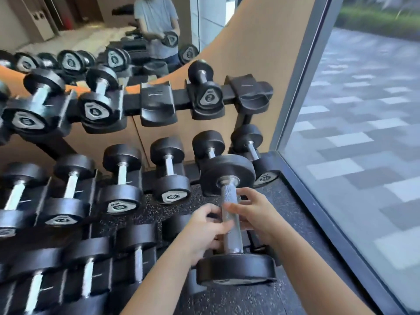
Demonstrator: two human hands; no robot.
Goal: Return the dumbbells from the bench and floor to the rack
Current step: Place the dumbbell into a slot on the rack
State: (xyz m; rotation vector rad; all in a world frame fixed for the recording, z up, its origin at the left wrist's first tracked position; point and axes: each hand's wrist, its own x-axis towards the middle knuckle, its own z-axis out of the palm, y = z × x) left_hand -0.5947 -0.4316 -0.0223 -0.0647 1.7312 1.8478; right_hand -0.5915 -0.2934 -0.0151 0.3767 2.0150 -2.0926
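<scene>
A black dumbbell (229, 170) with a knurled steel handle hangs in front of the right end of the rack (133, 103), its handle pointing away from me. My left hand (202, 230) grips the handle from the left. From the right, my right hand (256, 214) curls round the same handle. The near head sits low by my wrists, and the far head overlaps a middle-tier dumbbell behind it. Two cradles on the top tier are empty, one in the middle (158, 105) and one at the right end (251, 94).
Between the empty cradles sits a small dumbbell marked 2 (208, 96). Several more dumbbells fill the middle (170, 171) and lower (136, 253) tiers. A wall mirror (91, 23) is behind the rack. A glass window (352, 155) and its dark frame close off the right side.
</scene>
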